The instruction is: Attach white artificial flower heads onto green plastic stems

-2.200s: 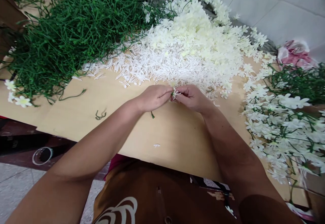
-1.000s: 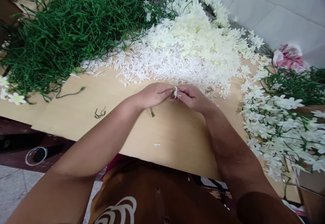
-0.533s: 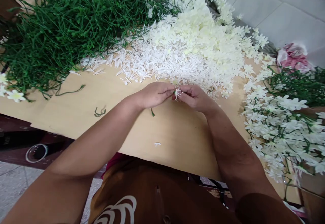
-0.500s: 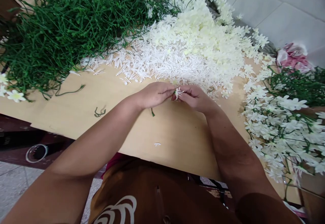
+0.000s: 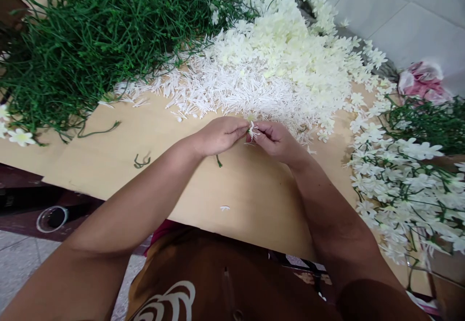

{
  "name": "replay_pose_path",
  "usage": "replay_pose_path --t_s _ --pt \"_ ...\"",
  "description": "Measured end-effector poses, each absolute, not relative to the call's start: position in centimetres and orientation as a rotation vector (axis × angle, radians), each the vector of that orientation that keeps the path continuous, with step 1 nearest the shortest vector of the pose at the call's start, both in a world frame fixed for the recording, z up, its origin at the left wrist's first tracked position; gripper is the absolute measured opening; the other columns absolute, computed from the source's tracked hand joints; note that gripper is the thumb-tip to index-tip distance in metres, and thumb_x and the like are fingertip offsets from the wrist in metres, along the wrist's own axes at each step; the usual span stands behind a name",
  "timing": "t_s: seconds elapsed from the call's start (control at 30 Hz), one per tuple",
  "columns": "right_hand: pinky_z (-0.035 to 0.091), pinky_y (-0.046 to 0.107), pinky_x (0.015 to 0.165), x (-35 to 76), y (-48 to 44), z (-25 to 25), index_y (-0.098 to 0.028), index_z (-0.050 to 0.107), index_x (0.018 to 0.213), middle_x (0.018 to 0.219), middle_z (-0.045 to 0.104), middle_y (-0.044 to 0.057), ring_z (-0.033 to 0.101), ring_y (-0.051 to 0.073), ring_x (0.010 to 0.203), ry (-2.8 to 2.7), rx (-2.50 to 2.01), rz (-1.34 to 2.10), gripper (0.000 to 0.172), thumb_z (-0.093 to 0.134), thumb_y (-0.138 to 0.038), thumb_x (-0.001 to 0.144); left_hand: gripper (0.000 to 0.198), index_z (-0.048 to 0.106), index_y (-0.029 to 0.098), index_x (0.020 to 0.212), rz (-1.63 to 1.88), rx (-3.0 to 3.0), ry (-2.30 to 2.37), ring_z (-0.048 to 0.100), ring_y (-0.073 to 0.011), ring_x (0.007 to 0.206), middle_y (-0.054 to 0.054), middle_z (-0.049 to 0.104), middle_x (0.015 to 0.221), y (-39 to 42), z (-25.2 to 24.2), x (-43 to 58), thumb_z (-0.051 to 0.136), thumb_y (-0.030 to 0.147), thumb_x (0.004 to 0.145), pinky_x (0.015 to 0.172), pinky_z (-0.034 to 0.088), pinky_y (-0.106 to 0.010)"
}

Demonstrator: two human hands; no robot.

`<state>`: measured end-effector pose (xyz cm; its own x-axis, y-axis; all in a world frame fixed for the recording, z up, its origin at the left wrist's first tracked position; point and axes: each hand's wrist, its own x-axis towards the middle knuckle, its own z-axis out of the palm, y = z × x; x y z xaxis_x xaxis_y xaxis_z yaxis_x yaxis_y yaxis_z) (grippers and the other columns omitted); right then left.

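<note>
My left hand (image 5: 223,136) is closed, its thumb and fingers pinched at the base of a small white artificial flower (image 5: 252,130). My right hand (image 5: 274,139) meets it from the other side, fingertips closed on the flower's white petals. Both hands are just above the table, fingertips almost touching. The flower's lower part is mostly covered by my fingers. From beneath my left hand a green stem end (image 5: 219,161) shows; whether it joins the flower I cannot tell. Just beyond my hands lies a heap of thin white stamen pieces (image 5: 218,88).
A big pile of green plastic stems (image 5: 109,30) fills the back left. Loose white petals (image 5: 290,44) are heaped at the back. Stemmed white flowers (image 5: 403,180) lie at the right. Brown board (image 5: 247,219) covers the tabletop, with stem scraps (image 5: 141,161) on it.
The white flower has turned slightly between my fingertips, and my right hand has shifted a little to the left. My left hand stays nearly in place.
</note>
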<state>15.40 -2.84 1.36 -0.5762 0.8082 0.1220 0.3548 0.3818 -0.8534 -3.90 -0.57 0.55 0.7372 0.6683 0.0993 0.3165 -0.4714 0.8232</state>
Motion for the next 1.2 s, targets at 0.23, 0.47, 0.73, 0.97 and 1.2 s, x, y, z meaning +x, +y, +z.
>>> replay_pose_path --t_s 0.23,0.47,0.73,0.97,1.2 --pt "0.031 0.023 0.051 15.3 -2.9 1.1 -0.018 0.052 0.071 0.058 0.041 -0.003 0.037 0.009 0.054 -2.117 -0.998 1.043 0.033 0.046 -0.042 0.093 0.036 0.055 0.017 0.076 0.521 2.142 0.800 0.053 -0.0134 0.070 -0.002 0.060 0.073 -0.8 0.5 -4.0 0.032 0.038 0.093 0.068 0.041 -0.025" --pt "0.031 0.023 0.052 15.3 -2.7 1.6 -0.018 0.048 0.066 0.058 0.042 -0.003 0.039 0.008 0.054 -2.134 -0.968 1.109 0.042 0.043 -0.050 0.094 0.033 0.057 0.017 0.079 0.498 2.039 0.748 0.053 -0.0131 0.072 -0.002 0.060 0.075 -0.7 0.9 -4.1 0.034 0.037 0.092 0.069 0.041 -0.025" --pt "0.031 0.025 0.055 15.2 -3.0 1.2 -0.020 0.044 0.062 0.056 0.040 -0.003 0.038 0.010 0.054 -2.187 -1.073 0.939 0.034 0.045 -0.034 0.093 0.034 0.057 0.018 0.076 0.398 2.215 0.894 0.055 -0.0131 0.070 -0.001 0.062 0.074 -1.0 1.2 -3.9 0.033 0.035 0.093 0.067 0.038 -0.024" --pt "0.033 0.028 0.060 14.7 -3.0 0.5 -0.021 0.038 0.061 0.057 0.042 -0.001 0.041 0.013 0.059 -2.179 -1.148 0.798 0.026 0.045 -0.020 0.086 0.036 0.061 0.018 0.082 0.288 2.310 1.065 0.060 -0.0179 0.080 -0.004 0.069 0.086 -1.2 1.3 -3.3 0.031 0.035 0.093 0.070 0.039 -0.027" --pt "0.032 0.028 0.059 15.1 -2.6 0.8 -0.020 0.046 0.064 0.059 0.044 -0.001 0.040 0.012 0.058 -2.101 -1.224 0.921 0.027 0.045 -0.029 0.089 0.033 0.053 0.018 0.076 0.473 2.038 0.948 0.049 -0.0133 0.069 -0.001 0.055 0.071 -1.0 0.8 -3.3 0.032 0.037 0.092 0.067 0.037 -0.026"
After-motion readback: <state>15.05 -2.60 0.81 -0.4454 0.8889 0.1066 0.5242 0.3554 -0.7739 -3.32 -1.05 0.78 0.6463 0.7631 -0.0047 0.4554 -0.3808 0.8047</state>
